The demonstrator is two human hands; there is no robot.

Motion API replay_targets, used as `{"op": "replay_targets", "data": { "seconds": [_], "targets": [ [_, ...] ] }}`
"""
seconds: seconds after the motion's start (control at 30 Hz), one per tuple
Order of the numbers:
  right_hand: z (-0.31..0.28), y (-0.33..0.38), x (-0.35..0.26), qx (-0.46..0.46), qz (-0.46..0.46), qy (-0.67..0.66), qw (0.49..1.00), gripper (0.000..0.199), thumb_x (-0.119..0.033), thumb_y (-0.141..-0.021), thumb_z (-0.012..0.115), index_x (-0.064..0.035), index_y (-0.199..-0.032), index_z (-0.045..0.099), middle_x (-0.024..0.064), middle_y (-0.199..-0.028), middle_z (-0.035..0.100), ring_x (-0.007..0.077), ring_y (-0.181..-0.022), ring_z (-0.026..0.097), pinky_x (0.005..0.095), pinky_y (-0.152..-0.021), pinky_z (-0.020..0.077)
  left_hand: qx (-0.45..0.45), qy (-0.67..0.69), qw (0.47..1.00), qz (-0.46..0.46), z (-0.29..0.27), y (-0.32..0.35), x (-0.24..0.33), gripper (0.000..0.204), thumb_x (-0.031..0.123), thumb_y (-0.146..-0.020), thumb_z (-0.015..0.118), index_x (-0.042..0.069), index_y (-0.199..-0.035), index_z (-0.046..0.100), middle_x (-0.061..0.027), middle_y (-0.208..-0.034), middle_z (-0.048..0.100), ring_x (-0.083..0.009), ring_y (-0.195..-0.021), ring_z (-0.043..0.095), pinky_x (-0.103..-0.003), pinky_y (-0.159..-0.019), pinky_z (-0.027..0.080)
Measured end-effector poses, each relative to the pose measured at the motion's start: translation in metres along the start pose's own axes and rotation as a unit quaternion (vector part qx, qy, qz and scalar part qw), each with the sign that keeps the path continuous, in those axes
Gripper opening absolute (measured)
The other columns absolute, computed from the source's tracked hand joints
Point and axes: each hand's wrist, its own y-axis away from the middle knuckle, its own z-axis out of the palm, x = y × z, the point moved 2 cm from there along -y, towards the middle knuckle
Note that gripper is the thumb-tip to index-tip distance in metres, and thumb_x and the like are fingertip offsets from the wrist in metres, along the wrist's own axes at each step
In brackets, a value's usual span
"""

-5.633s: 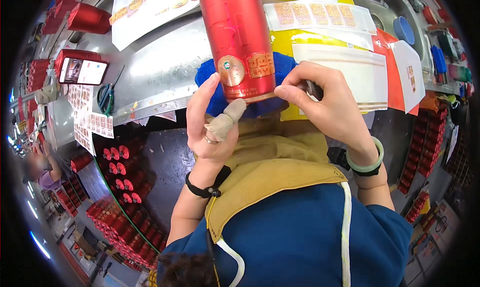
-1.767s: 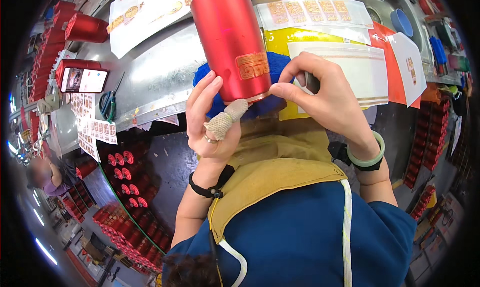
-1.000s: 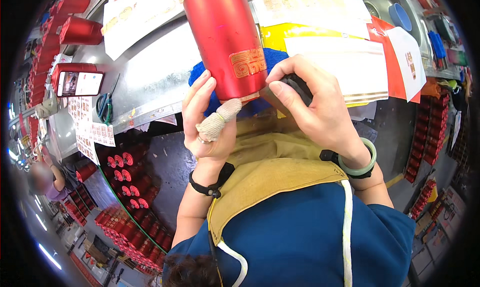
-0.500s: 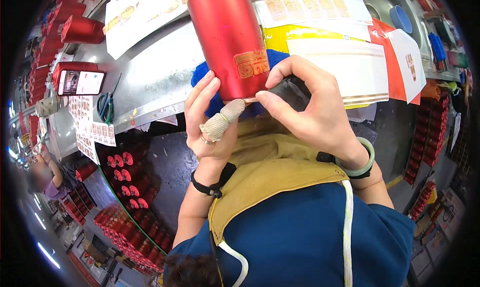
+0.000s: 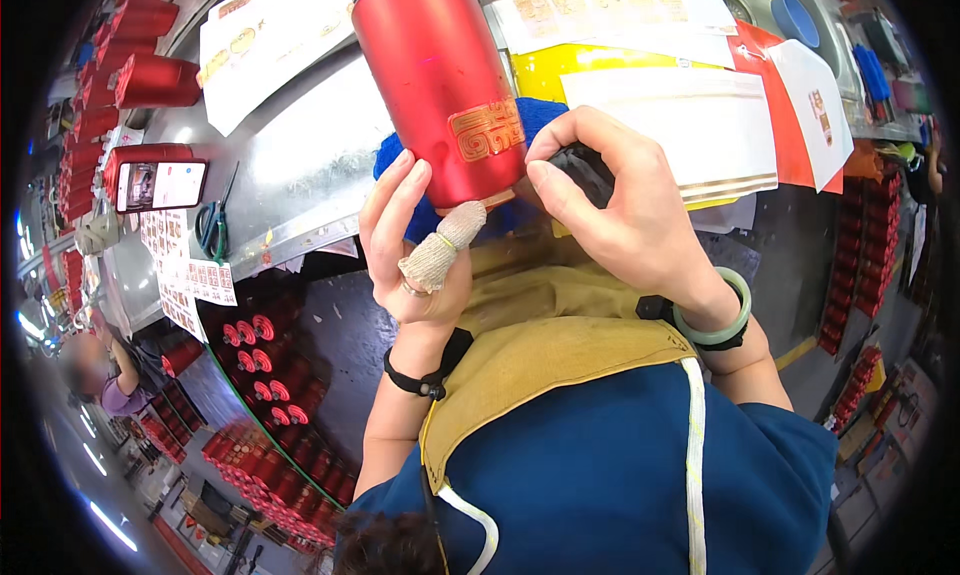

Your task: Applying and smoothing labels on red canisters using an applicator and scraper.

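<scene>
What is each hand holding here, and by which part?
The left hand grips the red cylindrical flask at its lower end. The right hand closes over a small black object beside the flask's base.

A single view is supplied, taken from a wide fisheye camera worn on the person's head and directed steeply downward over the chest and yellow apron, with straight edges bent toward the dark circular rim. The left hand, the right hand and the red cylindrical bottle are seen at very close range near the centre, while the metal worktable is seen beyond them toward the upper edge. The floor and stacked red bottles are seen far below at lower left; no second view is supplied, so no shared area is recorded.
</scene>
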Motion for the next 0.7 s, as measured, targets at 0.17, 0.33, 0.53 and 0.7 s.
{"op": "replay_targets", "data": {
  "seconds": [0.17,0.33,0.53,0.7],
  "targets": [
    [0.0014,0.0001,0.0027,-0.002,0.004,-0.007,1.0,0.018,-0.014,-0.091,0.073,0.0015,-0.099,0.069,0.0181,-0.093,0.072,0.0342,-0.089,0.072,0.0396,-0.082,0.0556,-0.057,-0.032,0.997,0.052,-0.0014,-0.0011,0.0025,0.053,-0.013,-0.085,0.079,-0.012,-0.134,0.058,-0.0285,-0.136,0.06,-0.0385,-0.127,0.064,-0.047,-0.111,0.055],
    [0.0046,0.0003,0.0024,-0.001,-0.042,0.009,0.999,0.018,-0.013,-0.092,0.077,0.0,-0.099,0.065,0.0056,-0.087,0.067,0.0119,-0.078,0.063,0.0281,-0.072,0.0517,-0.015,-0.028,0.999,0.026,0.0007,-0.0004,0.0026,0.035,-0.005,-0.075,0.086,0.0,-0.108,0.074,-0.0148,-0.125,0.072,-0.0375,-0.119,0.068,-0.045,-0.102,0.057],
    [0.0052,0.0003,0.003,-0.003,-0.045,-0.002,0.999,0.021,-0.011,-0.089,0.08,0.0,-0.098,0.065,0.0062,-0.089,0.069,0.0134,-0.08,0.065,0.0288,-0.074,0.0527,-0.009,-0.034,0.999,0.028,0.0028,-0.0017,0.0017,0.037,-0.002,-0.077,0.086,0.001,-0.111,0.073,-0.0138,-0.124,0.072,-0.0368,-0.119,0.068,-0.045,-0.1,0.058],
    [0.0041,-0.0003,0.0019,0.001,-0.05,0.007,0.999,0.02,-0.011,-0.09,0.08,0.0002,-0.099,0.065,0.0065,-0.089,0.069,0.0139,-0.08,0.065,0.0289,-0.074,0.0529,-0.055,-0.045,0.993,0.092,0.0015,-0.0042,0.0024,0.047,-0.007,-0.087,0.08,-0.01,-0.129,0.06,-0.0234,-0.131,0.065,-0.0371,-0.125,0.064,-0.046,-0.108,0.055]
  ]
}}
